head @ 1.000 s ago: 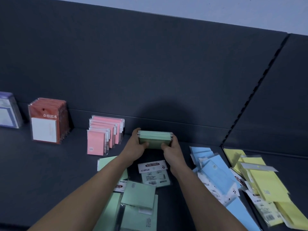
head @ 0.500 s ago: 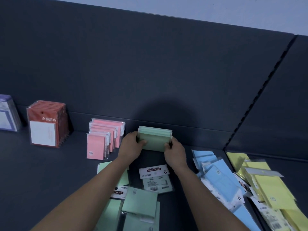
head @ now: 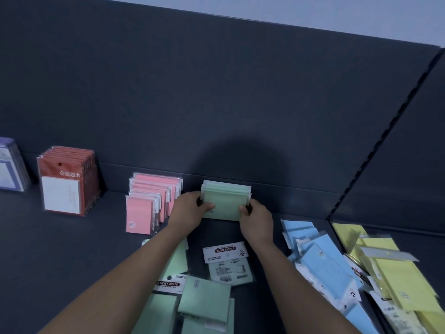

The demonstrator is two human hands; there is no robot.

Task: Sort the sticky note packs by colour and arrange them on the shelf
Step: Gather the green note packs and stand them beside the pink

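A small stack of green sticky note packs (head: 226, 201) stands upright near the shelf's back wall, just right of a row of pink packs (head: 149, 203). My left hand (head: 189, 209) grips its left edge, thumb across the front. My right hand (head: 256, 220) grips its right edge. More green packs (head: 204, 297) lie loose on the shelf near me, under and between my forearms. Blue packs (head: 320, 259) lie in a heap to the right, and yellow packs (head: 395, 278) beyond them.
Red card packs (head: 67, 182) stand in a row at the left, with purple-edged packs (head: 9, 167) at the far left edge. The dark back wall (head: 216, 104) rises behind. A slotted upright (head: 385, 131) divides the shelf on the right.
Both hands have carried the green stack away from me and lowered it onto the shelf by the back wall, beside the pink row. My view has shifted slightly.
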